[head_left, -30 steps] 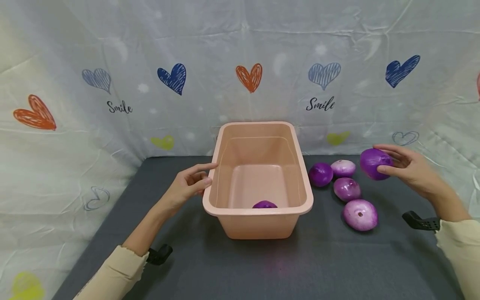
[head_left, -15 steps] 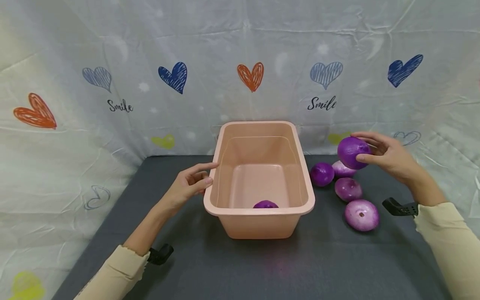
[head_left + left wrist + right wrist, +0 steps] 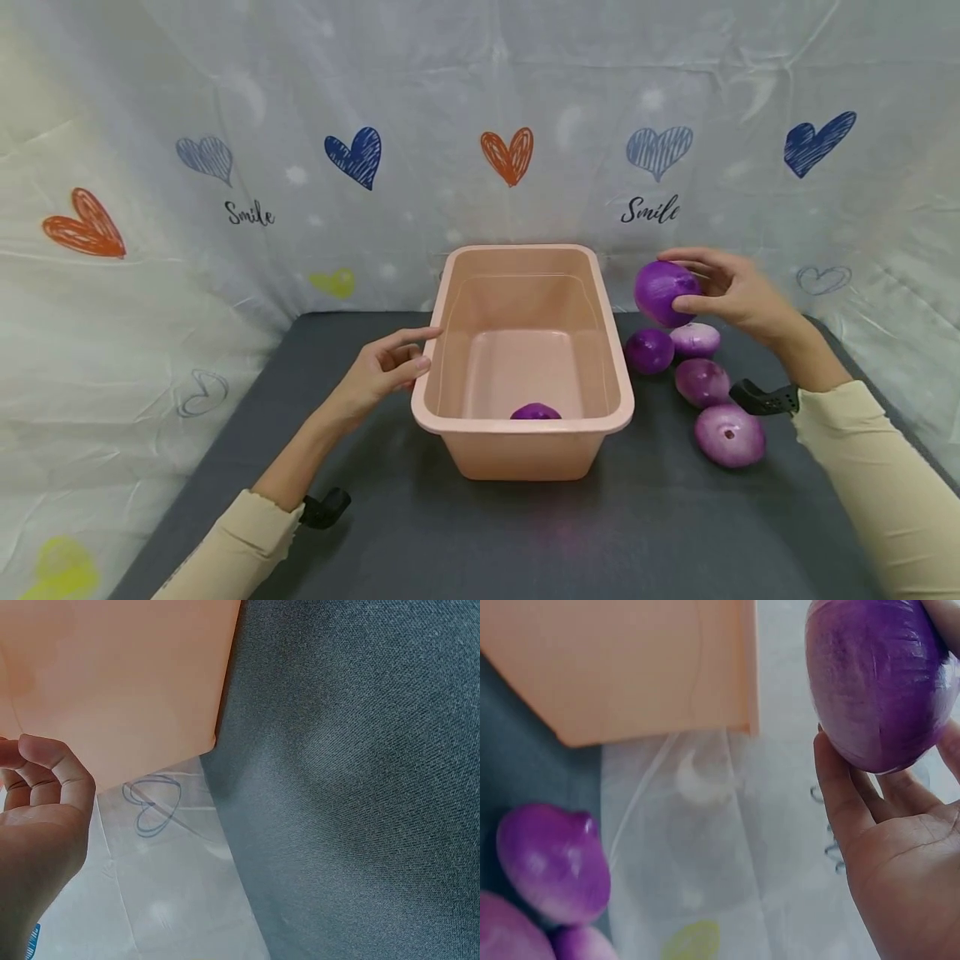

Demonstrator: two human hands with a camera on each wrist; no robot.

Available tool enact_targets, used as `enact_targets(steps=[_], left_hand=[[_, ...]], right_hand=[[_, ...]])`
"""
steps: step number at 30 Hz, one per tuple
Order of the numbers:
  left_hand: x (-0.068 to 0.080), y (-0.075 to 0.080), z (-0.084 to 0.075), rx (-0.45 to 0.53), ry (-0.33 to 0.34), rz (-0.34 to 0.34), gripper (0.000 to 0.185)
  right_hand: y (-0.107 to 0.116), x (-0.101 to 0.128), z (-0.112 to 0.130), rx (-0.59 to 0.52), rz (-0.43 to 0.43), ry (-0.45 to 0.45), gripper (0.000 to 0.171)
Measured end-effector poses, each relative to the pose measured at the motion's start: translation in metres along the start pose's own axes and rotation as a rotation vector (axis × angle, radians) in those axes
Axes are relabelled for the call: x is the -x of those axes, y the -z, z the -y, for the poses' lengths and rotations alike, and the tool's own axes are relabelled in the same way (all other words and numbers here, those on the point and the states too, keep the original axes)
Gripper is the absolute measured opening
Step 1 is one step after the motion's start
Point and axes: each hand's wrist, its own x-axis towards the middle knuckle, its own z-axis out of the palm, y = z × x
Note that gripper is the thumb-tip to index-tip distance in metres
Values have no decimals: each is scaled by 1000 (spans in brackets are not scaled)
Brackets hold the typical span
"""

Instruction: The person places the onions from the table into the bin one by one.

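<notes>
Onion (image 3: 664, 292) up in the air, just right of the tub (image 3: 525, 454).
Right hand (image 3: 731, 292) wraps fingers and thumb round it, above four onions (image 3: 705, 379) on the mat (image 3: 525, 533); left hand (image 3: 382, 371), loosely curled and holding nothing, sits against the tub's left wall, one onion inside (image 3: 535, 412).

Bright, even light — blurred wrist close-ups

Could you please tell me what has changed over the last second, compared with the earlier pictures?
The right hand, holding a purple onion, has carried it up and leftward, towards the peach tub. The grip is unchanged. The left hand stays at the tub's left wall, and the four onions on the mat and the one in the tub have not moved.
</notes>
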Motion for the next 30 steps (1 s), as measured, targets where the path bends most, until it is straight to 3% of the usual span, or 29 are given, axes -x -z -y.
enact_targets(steps=[30], left_hand=[[0,-2,1,8,14,-18,46]], right_hand=[[-68,-49,30,-175,220,114,62]])
